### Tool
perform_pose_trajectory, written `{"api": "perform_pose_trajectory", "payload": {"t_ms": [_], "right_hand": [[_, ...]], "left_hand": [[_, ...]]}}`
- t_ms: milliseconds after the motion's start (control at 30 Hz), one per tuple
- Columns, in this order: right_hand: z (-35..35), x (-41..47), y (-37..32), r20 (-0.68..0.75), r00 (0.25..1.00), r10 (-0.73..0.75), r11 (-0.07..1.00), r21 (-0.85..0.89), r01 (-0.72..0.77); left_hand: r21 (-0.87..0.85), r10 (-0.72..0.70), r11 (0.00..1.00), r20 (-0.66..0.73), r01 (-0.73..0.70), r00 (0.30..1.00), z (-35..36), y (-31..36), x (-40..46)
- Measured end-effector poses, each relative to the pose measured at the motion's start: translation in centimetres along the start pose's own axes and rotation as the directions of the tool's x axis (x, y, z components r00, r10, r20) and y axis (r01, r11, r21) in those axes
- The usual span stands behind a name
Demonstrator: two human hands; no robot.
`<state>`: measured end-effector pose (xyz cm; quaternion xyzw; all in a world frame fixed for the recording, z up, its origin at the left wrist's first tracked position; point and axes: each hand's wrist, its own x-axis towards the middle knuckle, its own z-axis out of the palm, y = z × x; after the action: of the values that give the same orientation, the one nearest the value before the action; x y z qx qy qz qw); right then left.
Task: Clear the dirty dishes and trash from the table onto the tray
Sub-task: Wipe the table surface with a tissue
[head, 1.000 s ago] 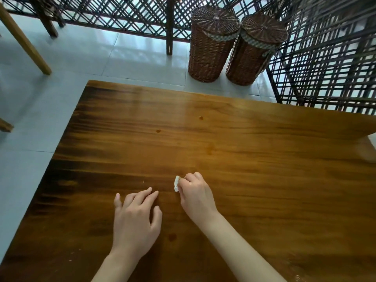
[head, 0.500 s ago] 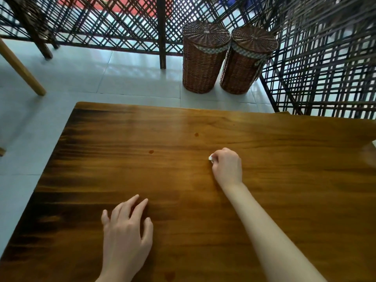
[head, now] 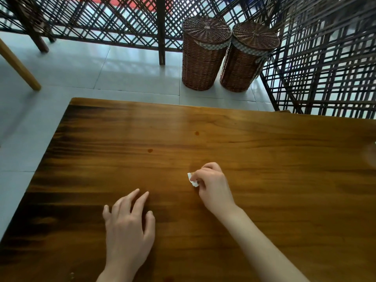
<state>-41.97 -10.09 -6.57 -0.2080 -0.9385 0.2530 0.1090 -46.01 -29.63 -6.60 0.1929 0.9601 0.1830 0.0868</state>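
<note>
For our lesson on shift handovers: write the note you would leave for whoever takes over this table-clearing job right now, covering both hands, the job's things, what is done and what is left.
Right hand: pinches a small white crumpled scrap of tissue against the brown wooden table.
Left hand: fingers straight, resting on the table, holding nothing.
Things: no tray and no dishes are in view.
Done: no dishes are left on the visible tabletop; only a few small dark spots show.
Left: find the tray and put the scrap on it.
</note>
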Motion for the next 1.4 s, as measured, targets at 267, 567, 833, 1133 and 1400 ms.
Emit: {"api": "perform_pose_trajectory", "payload": {"t_ms": [267,567,833,1133,1400], "right_hand": [[0.8,-0.6,-0.3,-0.045,0.965,0.260,0.960,-0.095,-0.263],[0.7,-0.5,-1.6,0.032,0.992,0.123,0.957,-0.270,-0.110],[0.6,2.1,-2.4,-0.027,0.994,0.107,0.987,-0.116,-0.109],[7.0,8.9,-8.6,0.017,0.987,-0.158,0.986,-0.044,0.159],[5.2,10.0,-4.3,0.010,0.997,-0.076,0.971,-0.228,0.076]], "left_hand": [[0.014,0.014,1.000,-0.024,-0.014,1.000,0.2,-0.6,0.2],[0.025,0.017,1.000,-0.021,-0.017,1.000,0.3,-0.7,0.1],[0.118,-0.006,0.993,0.023,0.004,1.000,-1.1,-3.9,1.5],[0.156,-0.036,0.987,0.081,0.023,0.996,-1.2,-7.2,3.0],[0.148,0.000,0.989,0.062,-0.009,0.998,-1.3,-7.7,2.9]]}}
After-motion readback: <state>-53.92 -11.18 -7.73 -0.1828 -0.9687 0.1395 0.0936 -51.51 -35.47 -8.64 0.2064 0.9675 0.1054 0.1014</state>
